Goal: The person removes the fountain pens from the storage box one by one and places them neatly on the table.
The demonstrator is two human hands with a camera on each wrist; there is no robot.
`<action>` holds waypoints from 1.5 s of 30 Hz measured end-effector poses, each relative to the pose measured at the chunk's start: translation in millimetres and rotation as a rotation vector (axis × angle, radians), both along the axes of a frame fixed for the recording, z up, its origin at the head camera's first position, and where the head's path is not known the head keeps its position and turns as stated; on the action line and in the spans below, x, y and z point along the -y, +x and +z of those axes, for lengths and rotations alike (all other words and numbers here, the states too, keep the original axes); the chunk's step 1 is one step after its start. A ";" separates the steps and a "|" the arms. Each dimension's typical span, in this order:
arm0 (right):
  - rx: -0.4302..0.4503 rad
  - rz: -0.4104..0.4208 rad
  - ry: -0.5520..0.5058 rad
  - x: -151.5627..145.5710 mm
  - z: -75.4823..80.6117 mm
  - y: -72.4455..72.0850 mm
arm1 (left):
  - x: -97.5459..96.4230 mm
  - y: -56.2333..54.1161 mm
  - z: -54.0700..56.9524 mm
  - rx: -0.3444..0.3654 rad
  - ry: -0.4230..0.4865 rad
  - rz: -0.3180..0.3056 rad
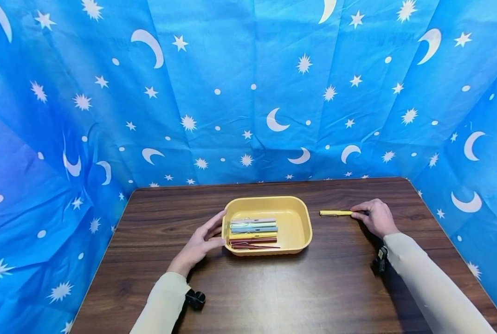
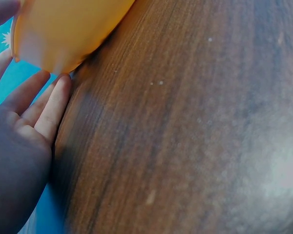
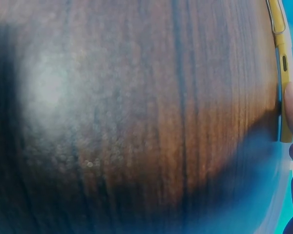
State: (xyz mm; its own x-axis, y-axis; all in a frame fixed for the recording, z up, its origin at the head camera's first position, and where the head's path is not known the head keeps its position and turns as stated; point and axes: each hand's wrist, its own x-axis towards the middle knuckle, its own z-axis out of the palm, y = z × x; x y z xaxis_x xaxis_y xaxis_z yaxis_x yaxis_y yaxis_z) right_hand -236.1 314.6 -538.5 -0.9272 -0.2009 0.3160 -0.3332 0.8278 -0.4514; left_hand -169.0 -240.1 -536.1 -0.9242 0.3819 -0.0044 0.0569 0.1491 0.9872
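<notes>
A yellow tray [image 1: 292, 232] stands on the table, with several pens [image 1: 254, 230] lying side by side in its left half. They are pale pink, pale green, blue-grey, yellow and dark red. My left hand [image 1: 198, 246] is at the tray's left end, its extended fingers touching the outer wall; in the left wrist view, the fingertips [image 2: 61, 85] rest against the tray [image 2: 68, 29]. To the right of the tray, my right hand [image 1: 377, 217] pinches a yellow pen [image 1: 333, 213] by its right end. This pen [image 3: 283, 63] has a wire clip and lies level, close to the tabletop.
The dark wood-grain table [image 1: 281, 292] extends around the tray and beneath both arms. Blue cloth [image 1: 240, 106] with white moons and stars hangs behind the table and along both sides. A small black device [image 1: 195, 299] is on the left wrist, another [image 1: 381, 260] on the right.
</notes>
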 end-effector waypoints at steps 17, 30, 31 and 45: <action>0.053 0.000 -0.004 3.4 0.3 3.2 | -2.4 4.6 -3.4 0.001 -0.012 0.005; 0.111 0.001 -0.053 12.8 17.6 2.6 | -1.1 3.5 -3.4 -0.009 0.000 0.001; 0.105 0.004 -0.061 15.1 21.3 1.9 | -1.1 3.0 -2.7 -0.007 -0.001 0.003; 0.174 0.091 -0.255 72.4 84.4 3.5 | -0.4 -1.8 -3.2 -0.025 -0.021 0.011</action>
